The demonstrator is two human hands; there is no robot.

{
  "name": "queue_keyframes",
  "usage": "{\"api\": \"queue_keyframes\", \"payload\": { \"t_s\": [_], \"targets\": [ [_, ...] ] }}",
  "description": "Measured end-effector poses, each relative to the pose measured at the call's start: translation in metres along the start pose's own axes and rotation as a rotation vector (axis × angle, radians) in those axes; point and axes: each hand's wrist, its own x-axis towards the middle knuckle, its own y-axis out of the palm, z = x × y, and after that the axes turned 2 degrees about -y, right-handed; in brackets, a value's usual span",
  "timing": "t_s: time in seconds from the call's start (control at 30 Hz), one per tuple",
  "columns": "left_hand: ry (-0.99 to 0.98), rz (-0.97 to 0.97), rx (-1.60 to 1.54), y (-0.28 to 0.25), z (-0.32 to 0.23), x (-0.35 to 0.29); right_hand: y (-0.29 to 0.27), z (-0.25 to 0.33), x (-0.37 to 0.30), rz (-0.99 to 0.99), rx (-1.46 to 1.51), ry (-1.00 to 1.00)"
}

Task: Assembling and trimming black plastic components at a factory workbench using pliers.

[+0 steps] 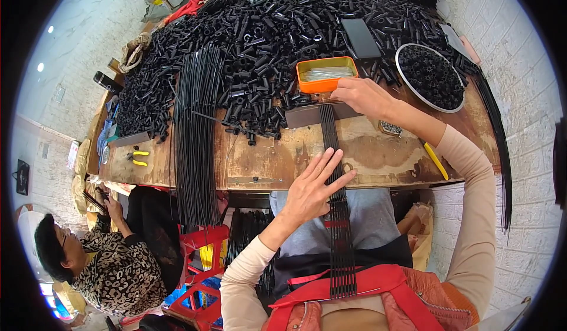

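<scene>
A flat row of thin black rods (342, 251) runs from the table edge down over my lap. My left hand (316, 183) lies across it with fingers stretched and spread. The far ends of the rods rest by a low dark metal bar (298, 117). Just above those ends, my right hand (364, 98) has its fingertips pinched together; whatever is between them is too small to make out. Beside those fingertips stands an orange-and-yellow tin (319, 86) holding thin silvery wires (326, 73).
Black plastic pieces (254, 41) pile across the table's back. A bundle of long black rods (198, 136) overhangs its front edge. Rightward are a phone (361, 38), a basin (399, 71) of black parts, and a yellow-handled tool (436, 161). Yellow-handled pliers (139, 158) lie left, near another person (112, 260).
</scene>
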Motion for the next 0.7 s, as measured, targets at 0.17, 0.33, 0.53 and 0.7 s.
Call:
{"api": "queue_keyframes", "payload": {
  "t_s": [0.17, 0.33, 0.53, 0.7],
  "targets": [
    [-0.016, -0.011, -0.052, 0.0034, 0.0008, 0.0001, 0.0028, 0.0013, -0.0030, 0.023, -0.003, 0.006],
    [0.005, -0.012, -0.015, 0.0029, 0.0007, -0.0006, 0.0024, 0.0017, 0.0000, 0.010, 0.022, 0.020],
    [0.010, 0.023, 0.026, 0.0021, 0.0013, 0.0002, 0.0026, 0.0025, 0.0035, -0.014, 0.102, 0.056],
    [0.014, -0.005, 0.005, 0.0041, 0.0024, -0.0007, -0.0023, 0.0041, 0.0040, -0.078, 0.189, 0.120]
  ]
}}
